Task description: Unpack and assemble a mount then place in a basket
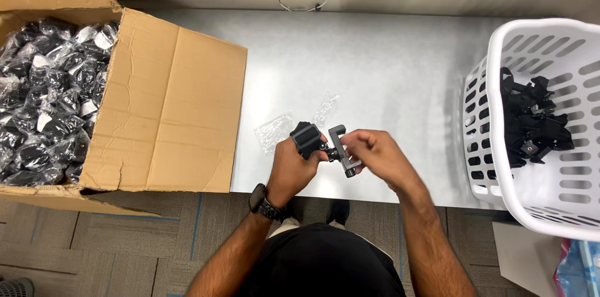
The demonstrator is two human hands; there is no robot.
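Both hands meet over the near edge of a grey metal table (375, 66). My left hand (289, 169), with a dark watch on its wrist, grips a black block-shaped part (307, 138). My right hand (378, 156) pinches a dark grey bracket-shaped part (339, 144) that joins the black part. The two pieces touch between my hands. Two crumpled clear plastic bags (275, 129) lie on the table just beyond my left hand.
An open cardboard box (175, 109) at the left holds several black parts in clear bags (50, 97). A white slotted plastic basket (537, 197) at the right holds several unwrapped black parts (531, 125). Grey carpet tiles lie below the table edge.
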